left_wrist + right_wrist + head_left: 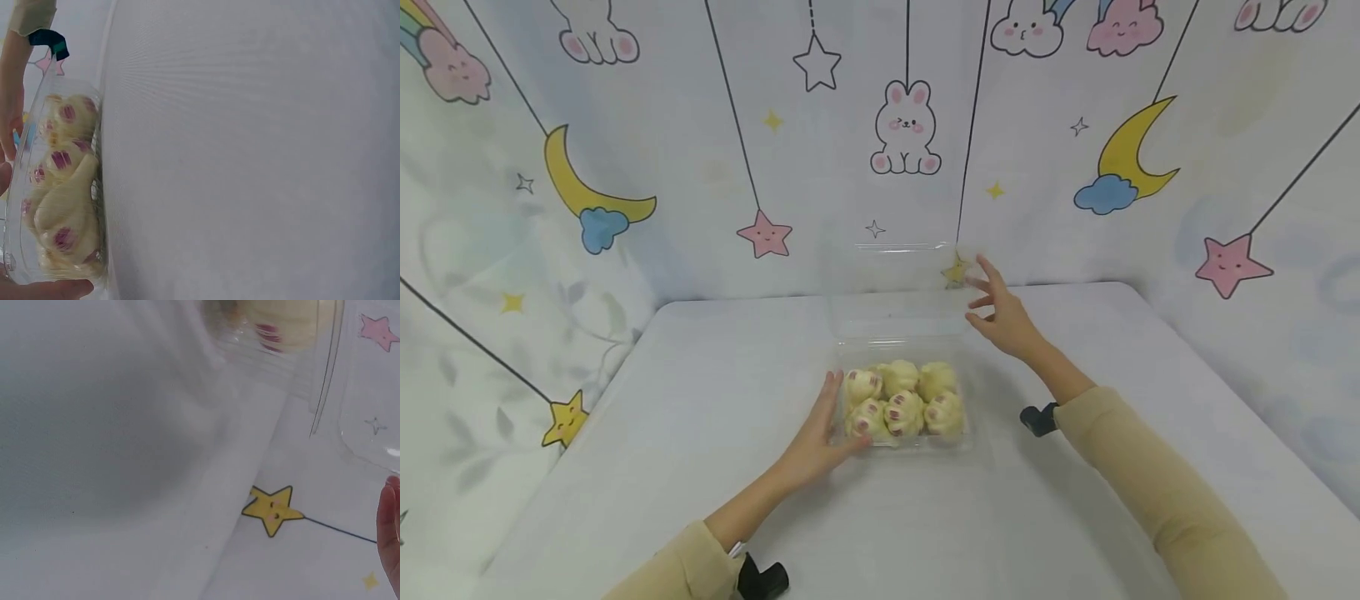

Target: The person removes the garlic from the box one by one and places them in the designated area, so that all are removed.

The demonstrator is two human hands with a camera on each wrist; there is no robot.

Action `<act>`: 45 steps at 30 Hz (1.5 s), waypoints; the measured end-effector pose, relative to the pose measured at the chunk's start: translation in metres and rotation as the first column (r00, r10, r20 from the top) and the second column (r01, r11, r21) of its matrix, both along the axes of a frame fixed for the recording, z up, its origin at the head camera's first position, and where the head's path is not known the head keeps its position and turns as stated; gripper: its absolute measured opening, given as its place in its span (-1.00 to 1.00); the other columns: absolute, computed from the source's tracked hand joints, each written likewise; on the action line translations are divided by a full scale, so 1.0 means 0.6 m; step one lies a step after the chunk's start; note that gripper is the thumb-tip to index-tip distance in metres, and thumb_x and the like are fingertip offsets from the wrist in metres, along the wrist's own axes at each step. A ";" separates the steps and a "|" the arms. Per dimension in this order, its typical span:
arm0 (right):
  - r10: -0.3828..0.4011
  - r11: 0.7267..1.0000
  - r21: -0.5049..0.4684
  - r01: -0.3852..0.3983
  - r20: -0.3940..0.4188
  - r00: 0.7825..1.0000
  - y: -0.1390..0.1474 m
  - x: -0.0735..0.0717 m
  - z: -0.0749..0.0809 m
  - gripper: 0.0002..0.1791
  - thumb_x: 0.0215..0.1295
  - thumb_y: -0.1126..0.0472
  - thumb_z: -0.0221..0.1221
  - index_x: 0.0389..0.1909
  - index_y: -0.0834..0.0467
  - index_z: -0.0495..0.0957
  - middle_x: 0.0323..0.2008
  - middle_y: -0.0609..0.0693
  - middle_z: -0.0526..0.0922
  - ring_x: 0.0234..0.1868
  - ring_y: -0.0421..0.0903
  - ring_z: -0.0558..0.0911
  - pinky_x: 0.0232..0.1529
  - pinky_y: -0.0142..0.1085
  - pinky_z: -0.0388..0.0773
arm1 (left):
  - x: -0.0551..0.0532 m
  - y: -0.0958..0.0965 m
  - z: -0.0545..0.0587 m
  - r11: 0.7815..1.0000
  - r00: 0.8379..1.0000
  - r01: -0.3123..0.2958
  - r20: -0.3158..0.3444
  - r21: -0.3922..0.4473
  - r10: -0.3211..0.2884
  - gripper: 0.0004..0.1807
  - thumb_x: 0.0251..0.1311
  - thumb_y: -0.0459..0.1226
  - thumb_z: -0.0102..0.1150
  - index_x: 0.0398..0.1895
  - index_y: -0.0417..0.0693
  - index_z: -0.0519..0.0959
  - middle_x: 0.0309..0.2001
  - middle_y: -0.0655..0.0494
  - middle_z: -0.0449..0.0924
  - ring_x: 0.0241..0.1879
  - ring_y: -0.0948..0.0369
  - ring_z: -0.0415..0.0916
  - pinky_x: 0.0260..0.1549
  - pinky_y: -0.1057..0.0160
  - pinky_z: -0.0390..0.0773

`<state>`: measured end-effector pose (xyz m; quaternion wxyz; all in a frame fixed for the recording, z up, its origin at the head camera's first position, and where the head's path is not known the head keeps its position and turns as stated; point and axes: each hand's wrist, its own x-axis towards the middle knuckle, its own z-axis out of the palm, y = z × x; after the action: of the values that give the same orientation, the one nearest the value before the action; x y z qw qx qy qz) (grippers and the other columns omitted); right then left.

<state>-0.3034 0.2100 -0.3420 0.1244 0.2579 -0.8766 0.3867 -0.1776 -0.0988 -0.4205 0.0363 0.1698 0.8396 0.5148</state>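
A clear plastic clamshell box [966,442] sits on the table with its transparent lid [887,312] raised at the back. Inside are several pale-yellow lumpy pieces [904,412] with purple patches, bun-like in look; in the left wrist view one piece [69,212] has a stem-like end. My left hand [812,437] rests against the box's left end, fingers extended along the side and thumb at the front corner. Beside the lid's right edge is my right hand [1011,325], its fingers spread and nothing held. The right wrist view shows its fingertips [387,515] right by the lid's corner.
A white-covered table [715,367] carries the box near its back edge. Behind and at both sides hangs a pale cloth [835,167] printed with stars, moons and rabbits. Black wrist straps [1039,419] show at the sleeve cuffs.
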 end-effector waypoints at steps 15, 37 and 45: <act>-0.064 0.991 0.122 0.054 0.075 0.995 -0.013 -0.035 -0.017 0.11 0.14 0.39 0.19 0.42 -0.03 -0.46 0.35 0.25 0.05 -0.12 0.16 0.55 -0.17 -0.05 0.55 | 0.003 0.003 0.003 1.000 1.000 -0.021 0.007 0.020 0.020 -0.03 0.11 -0.17 0.24 0.45 0.16 -0.20 0.44 -0.05 -0.43 0.38 -0.10 -0.31 0.13 -0.13 0.24; -0.115 0.974 0.219 0.055 0.269 0.956 -0.019 -0.056 -0.051 -0.29 0.29 0.40 -0.01 0.38 0.33 -0.13 0.25 0.39 0.16 -0.01 0.25 0.50 -0.04 -0.04 0.51 | 0.003 0.001 0.006 1.000 1.000 -0.019 0.009 0.014 0.018 -0.02 0.07 -0.16 0.28 0.45 0.10 -0.15 0.43 -0.12 -0.40 0.35 -0.17 -0.21 0.12 -0.11 0.27; -0.115 0.971 0.240 0.021 0.388 0.914 -0.021 -0.062 -0.057 -0.33 0.31 0.36 -0.09 0.38 0.34 -0.14 0.26 0.42 0.13 -0.17 0.16 0.60 -0.12 -0.10 0.55 | 0.003 0.000 0.006 1.000 1.000 -0.011 0.017 0.023 0.011 -0.02 0.07 -0.17 0.27 0.45 0.14 -0.16 0.43 -0.12 -0.42 0.35 -0.17 -0.22 0.11 -0.14 0.27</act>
<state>-0.3403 0.1976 -0.3761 -0.0742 0.1555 -0.9309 0.3220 -0.1759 -0.0987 -0.4172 0.0387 0.1613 0.8341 0.5261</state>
